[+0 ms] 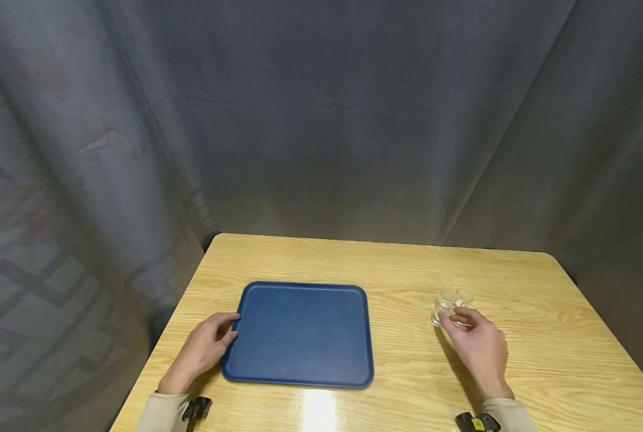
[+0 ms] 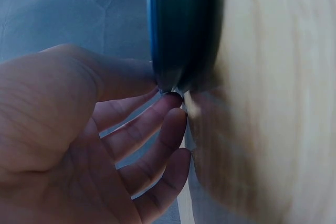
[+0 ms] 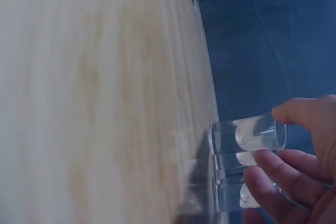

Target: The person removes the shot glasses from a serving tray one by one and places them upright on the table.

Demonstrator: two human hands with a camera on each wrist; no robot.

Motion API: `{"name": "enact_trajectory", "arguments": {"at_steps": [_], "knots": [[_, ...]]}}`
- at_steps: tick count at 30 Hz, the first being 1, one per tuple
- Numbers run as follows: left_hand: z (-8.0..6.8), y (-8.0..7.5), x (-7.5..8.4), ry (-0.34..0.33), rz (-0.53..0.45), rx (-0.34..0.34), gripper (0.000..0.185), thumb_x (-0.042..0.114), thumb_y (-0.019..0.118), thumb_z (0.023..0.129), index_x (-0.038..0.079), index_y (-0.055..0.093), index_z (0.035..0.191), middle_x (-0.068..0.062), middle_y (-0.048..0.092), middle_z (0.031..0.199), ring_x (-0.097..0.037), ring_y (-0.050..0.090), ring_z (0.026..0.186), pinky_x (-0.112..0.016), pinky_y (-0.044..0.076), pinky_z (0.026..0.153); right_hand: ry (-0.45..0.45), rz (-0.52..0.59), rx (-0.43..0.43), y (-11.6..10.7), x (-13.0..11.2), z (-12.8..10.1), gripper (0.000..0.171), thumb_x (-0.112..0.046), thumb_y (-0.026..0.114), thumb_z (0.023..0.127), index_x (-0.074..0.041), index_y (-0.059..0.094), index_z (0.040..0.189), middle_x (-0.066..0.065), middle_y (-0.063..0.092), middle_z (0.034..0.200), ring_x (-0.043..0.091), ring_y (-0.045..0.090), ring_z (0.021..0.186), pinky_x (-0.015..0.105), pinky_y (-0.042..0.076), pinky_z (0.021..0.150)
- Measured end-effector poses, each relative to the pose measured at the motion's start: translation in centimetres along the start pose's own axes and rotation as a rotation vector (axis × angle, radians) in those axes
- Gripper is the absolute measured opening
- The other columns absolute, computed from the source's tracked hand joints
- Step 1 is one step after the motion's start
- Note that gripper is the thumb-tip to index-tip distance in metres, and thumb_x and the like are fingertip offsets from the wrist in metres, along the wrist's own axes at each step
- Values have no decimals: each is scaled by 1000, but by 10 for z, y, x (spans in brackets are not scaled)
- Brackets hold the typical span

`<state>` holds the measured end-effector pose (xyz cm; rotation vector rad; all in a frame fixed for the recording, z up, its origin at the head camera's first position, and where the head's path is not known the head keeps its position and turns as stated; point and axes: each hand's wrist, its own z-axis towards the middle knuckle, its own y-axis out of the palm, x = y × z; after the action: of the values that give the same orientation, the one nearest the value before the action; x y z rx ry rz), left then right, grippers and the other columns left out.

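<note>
A blue tray [image 1: 299, 333] lies flat on the wooden table [image 1: 407, 270]. My left hand [image 1: 235, 327] rests at its left edge, thumb on the rim and fingers relaxed against the side. In the left wrist view the left hand [image 2: 165, 90] meets the tray's rim [image 2: 178, 24] at the corner. To the right stand three small clear glasses [image 1: 451, 303] in a tight cluster. My right hand [image 1: 448, 315] reaches them from the near side. In the right wrist view the right hand [image 3: 268, 142] has its thumb and fingers curled round the nearest glasses [image 3: 247, 140], which stand on the table.
A grey curtain [image 1: 321, 120] hangs behind and to both sides of the table. The table's far edge [image 1: 380, 242] and its left edge [image 1: 159, 348] are close to the tray.
</note>
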<state>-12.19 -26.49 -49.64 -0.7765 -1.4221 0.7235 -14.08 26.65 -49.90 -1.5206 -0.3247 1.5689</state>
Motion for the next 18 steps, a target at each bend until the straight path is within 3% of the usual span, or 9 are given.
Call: {"name": "enact_trajectory", "arguments": {"at_steps": [4,9,18], "knots": [[0,0,0,-2,4,0,36,11,72,100,7,71,136,-13,73,127,-23,66,103,-48,55,92,17,5,26,-1,1,0,36,-44,81,91,-14,80,111,5,84,99,-19,56,65,22,43,58],[1,0,0,-9,-8,-9,37,11,72,100,7,71,137,-13,72,128,-24,67,105,-49,56,93,9,9,51,-2,3,1,28,-37,82,91,-14,79,107,3,83,93,-20,53,65,18,40,61],[1,-1,1,-2,-10,-7,36,11,73,100,7,71,135,-11,73,125,-21,65,101,-47,55,91,-26,32,28,-4,5,2,30,-36,83,90,-13,79,109,3,83,93,-21,54,66,13,40,63]]}}
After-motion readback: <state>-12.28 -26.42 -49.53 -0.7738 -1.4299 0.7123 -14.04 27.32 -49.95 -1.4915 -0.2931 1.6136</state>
